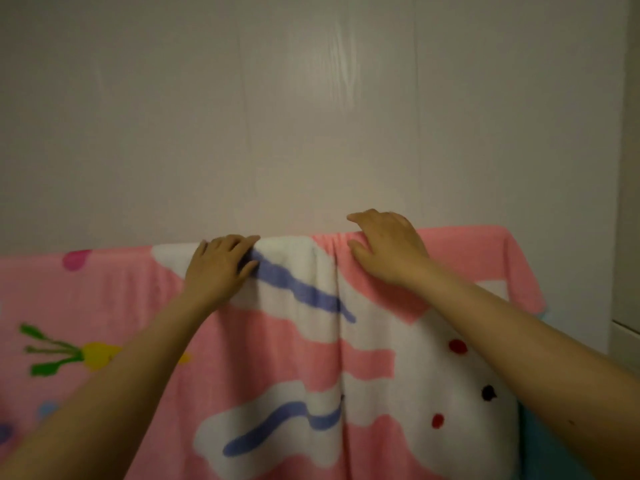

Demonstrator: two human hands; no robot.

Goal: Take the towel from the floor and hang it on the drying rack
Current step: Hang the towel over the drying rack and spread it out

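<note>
- The towel, pink with white shapes, blue stripes and dots, is already off the floor and draped over a high horizontal edge in front of the wall. I take that edge for the top bar of the drying rack, though the cloth hides the bar completely.
- My left hand lies on the fold line, fingers bent over the top edge onto the far side; it presses the cloth more than it clutches it.
- My right hand sits just to the right, fingers spread and loosely arched on the same fold. Neither grip is clenched around the fabric; both rest on it, released.
- Between my hands a vertical crease runs down the cloth, with small gathers at the top.
- As I judge it, the hanging itself is done and I am at the smoothing stage.
- The next move calls for sliding my hands apart along the top edge to flatten that crease, and checking that the towel hangs evenly enough not to slip off.
</note>
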